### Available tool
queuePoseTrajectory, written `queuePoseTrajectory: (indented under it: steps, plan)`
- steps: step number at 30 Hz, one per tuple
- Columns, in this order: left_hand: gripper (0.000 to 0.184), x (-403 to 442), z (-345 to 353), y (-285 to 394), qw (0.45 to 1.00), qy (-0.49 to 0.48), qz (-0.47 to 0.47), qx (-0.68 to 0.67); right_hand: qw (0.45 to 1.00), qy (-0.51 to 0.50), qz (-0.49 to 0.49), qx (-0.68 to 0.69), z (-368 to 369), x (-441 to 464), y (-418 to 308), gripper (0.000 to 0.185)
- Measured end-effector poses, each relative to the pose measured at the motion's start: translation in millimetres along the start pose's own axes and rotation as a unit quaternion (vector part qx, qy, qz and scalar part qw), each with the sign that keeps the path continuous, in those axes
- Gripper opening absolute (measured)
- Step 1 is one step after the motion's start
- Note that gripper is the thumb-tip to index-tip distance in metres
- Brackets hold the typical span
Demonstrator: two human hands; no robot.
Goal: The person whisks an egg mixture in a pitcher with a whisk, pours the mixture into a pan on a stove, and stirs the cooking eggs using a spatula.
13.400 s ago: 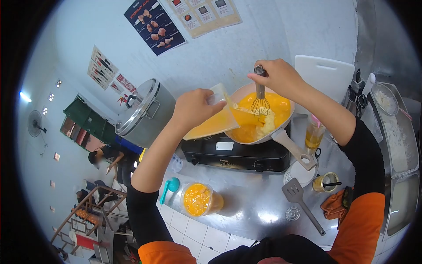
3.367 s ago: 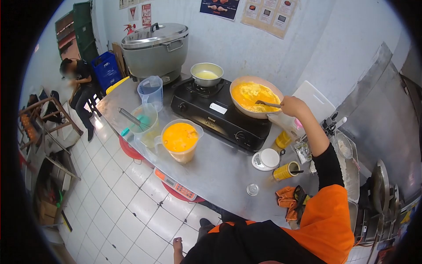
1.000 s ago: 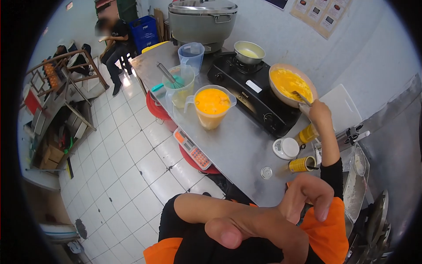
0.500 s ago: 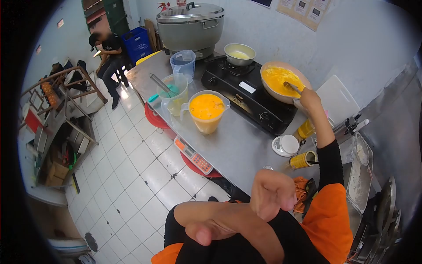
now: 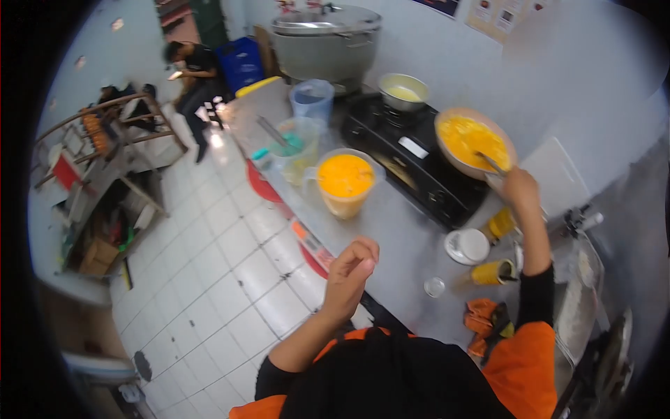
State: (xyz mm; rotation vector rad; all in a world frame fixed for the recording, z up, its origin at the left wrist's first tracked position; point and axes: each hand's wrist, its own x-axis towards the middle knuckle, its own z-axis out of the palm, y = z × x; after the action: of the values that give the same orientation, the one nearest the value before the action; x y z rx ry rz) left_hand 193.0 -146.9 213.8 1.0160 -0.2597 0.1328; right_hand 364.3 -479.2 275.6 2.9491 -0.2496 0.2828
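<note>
My right hand [image 5: 522,188] is closed on the handle of a spatula [image 5: 490,163], whose working end rests in yellow egg. The egg [image 5: 466,138] lies partly set in a light-coloured frying pan [image 5: 511,143] on the right burner of a black gas stove [image 5: 419,170]. Over the front edge of the metal table, my left hand [image 5: 351,274] is raised with fingers curled in and thumb against them; nothing shows in it. Beyond it stands a clear measuring jug [image 5: 344,207] of beaten egg. Behind that, another jug [image 5: 307,150] holds a whisk [image 5: 273,133].
A small pan [image 5: 405,92] sits on the left burner, a big rice cooker [image 5: 324,52] behind. Near my right arm are a kitchen scale [image 5: 467,246], yellow containers [image 5: 493,272] and an orange packet [image 5: 480,321]. A person [image 5: 197,77] sits at the far left.
My left hand has moved left and away from my body, its fingers now curled. The spatula has shifted slightly in the egg, still in my right hand. The view has turned a little.
</note>
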Motion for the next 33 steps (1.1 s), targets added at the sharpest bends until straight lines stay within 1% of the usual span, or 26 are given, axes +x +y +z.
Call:
queuePoseTrajectory:
  steps: [1, 2, 3, 4, 5, 6, 7, 9, 11, 12, 13, 15, 16, 17, 18, 19, 20, 21, 23, 24, 27, 30, 33]
  plan:
    - [0.02, -5, -24, -23, 0.996, 0.054, -0.063, 0.027, 1.0, 0.025, -0.002, 0.007, 10, 10, 7, 0.03]
    - [0.023, -15, -54, -55, 0.987, 0.069, -0.105, 0.101, 0.999, 0.049, -0.007, 0.018, 25, 23, 16, 0.031]
    - [0.025, -30, -87, -89, 0.97, 0.092, -0.148, 0.172, 0.997, 0.069, -0.046, 0.009, 30, 28, 18, 0.026]
    - [0.027, -50, -120, -121, 0.963, 0.079, -0.159, 0.202, 0.998, 0.049, -0.022, 0.042, 67, 58, 36, 0.022]
    - [0.03, -74, -152, -144, 0.956, 0.066, -0.172, 0.229, 0.996, 0.036, -0.036, 0.067, 74, 65, 39, 0.022]
    - [0.032, -100, -176, -151, 0.926, 0.067, -0.2, 0.312, 0.994, 0.06, -0.057, 0.066, 78, 62, 41, 0.022]
    - [0.035, -126, -195, -159, 0.889, 0.066, -0.232, 0.389, 0.992, 0.052, -0.041, 0.104, 49, 41, 25, 0.021]
    - [0.042, -191, -241, -182, 0.813, 0.135, -0.395, 0.406, 0.994, 0.018, -0.034, 0.104, 25, 31, 25, 0.02]
    - [0.04, -257, -280, -209, 0.784, 0.253, -0.4, 0.402, 0.995, 0.009, -0.005, 0.104, 26, 49, 34, 0.02]
    - [0.035, -288, -300, -218, 0.755, 0.233, -0.393, 0.47, 0.995, 0.001, 0.014, 0.102, 31, 55, 41, 0.02]
    - [0.031, -317, -317, -221, 0.722, 0.211, -0.384, 0.536, 0.994, -0.003, 0.0, 0.105, 39, 62, 43, 0.02]
    - [0.03, -361, -339, -219, 0.69, 0.159, -0.459, 0.536, 0.994, -0.009, -0.029, 0.108, 53, 76, 43, 0.019]
    - [0.029, -371, -351, -216, 0.636, 0.031, -0.538, 0.553, 0.994, -0.008, -0.036, 0.107, 52, 72, 39, 0.019]
    - [0.03, -381, -364, -214, 0.579, -0.111, -0.585, 0.557, 0.993, -0.005, -0.045, 0.105, 42, 60, 30, 0.018]
    - [0.031, -398, -372, -225, 0.626, -0.001, -0.619, 0.475, 0.993, -0.002, -0.056, 0.101, 33, 53, 26, 0.018]
    - [0.032, -409, -375, -229, 0.667, 0.127, -0.629, 0.377, 0.995, -0.009, -0.045, 0.09, 27, 54, 29, 0.018]
    - [0.033, -411, -369, -223, 0.689, 0.247, -0.617, 0.289, 0.996, -0.017, -0.033, 0.08, 23, 55, 35, 0.018]
    - [0.033, -416, -370, -229, 0.696, 0.218, -0.61, 0.31, 0.997, -0.026, -0.018, 0.072, 21, 57, 38, 0.019]
    - [0.034, -409, -359, -225, 0.705, 0.16, -0.592, 0.356, 0.998, 0.006, -0.021, 0.062, 37, 78, 47, 0.019]
    - [0.031, -403, -357, -228, 0.712, 0.131, -0.58, 0.374, 0.998, 0.02, -0.021, 0.057, 46, 84, 49, 0.019]
    - [0.029, -372, -348, -237, 0.732, 0.201, -0.58, 0.296, 0.994, 0.016, -0.054, 0.093, 47, 71, 39, 0.019]
    - [0.028, -348, -343, -247, 0.784, 0.246, -0.497, 0.279, 0.991, -0.048, -0.005, 0.128, 13, 51, 27, 0.018]
    - [0.026, -331, -339, -249, 0.795, 0.204, -0.494, 0.287, 0.998, -0.017, -0.012, 0.056, 27, 73, 44, 0.019]
